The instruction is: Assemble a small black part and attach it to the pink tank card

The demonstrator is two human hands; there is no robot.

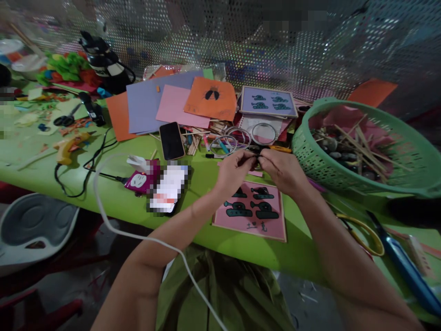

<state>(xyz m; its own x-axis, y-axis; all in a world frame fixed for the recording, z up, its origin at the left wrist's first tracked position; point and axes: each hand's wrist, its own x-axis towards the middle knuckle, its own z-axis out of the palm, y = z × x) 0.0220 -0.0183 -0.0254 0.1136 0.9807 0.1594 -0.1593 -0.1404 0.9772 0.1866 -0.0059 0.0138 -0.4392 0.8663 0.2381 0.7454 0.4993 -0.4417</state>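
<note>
Over the green table (113, 151), my left hand (234, 171) and my right hand (282, 169) meet fingertip to fingertip, pinching a small dark piece (257, 158) between them. Directly below lies a pink card (253, 211) with several dark tank shapes stuck on it and black writing at its lower edge. What the small piece is, I cannot tell.
A green basket (310, 156) of sticks and stones stands right. Coloured paper sheets (179, 103), a black phone (171, 140), rings (263, 133), a glue gun (69, 147), scissors (65, 120) and a white cable (138, 236) lie around. Yellow-handled scissors (365, 236) lie at lower right.
</note>
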